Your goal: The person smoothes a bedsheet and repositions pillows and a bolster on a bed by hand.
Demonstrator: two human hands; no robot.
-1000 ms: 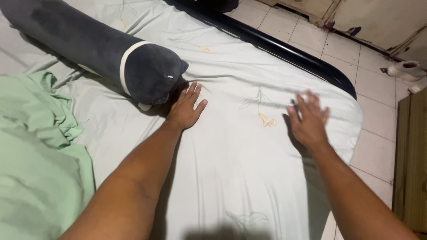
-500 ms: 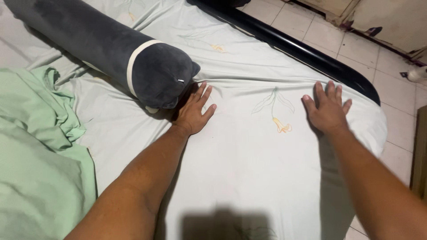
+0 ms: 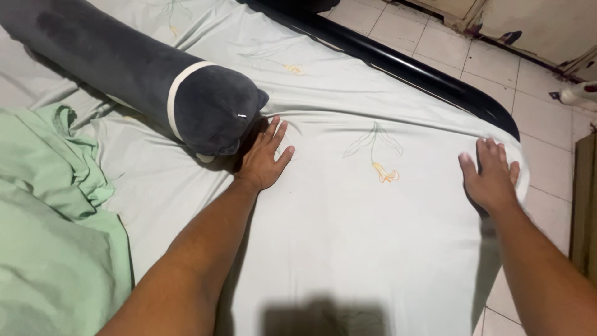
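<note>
- Left hand (image 3: 262, 158) lies flat, fingers spread, on the pale bedsheet (image 3: 348, 218), just beside the dark bolster (image 3: 143, 81).
- Right hand (image 3: 492, 177) presses open-palmed at the sheet's right corner.

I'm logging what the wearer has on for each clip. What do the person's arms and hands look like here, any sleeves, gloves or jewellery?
Both forearms are bare as far as the view reaches: no sleeves show. The left hand and the right hand wear no gloves, and no rings, watch or wristband can be seen. The fingernails look short and unpainted.
</note>
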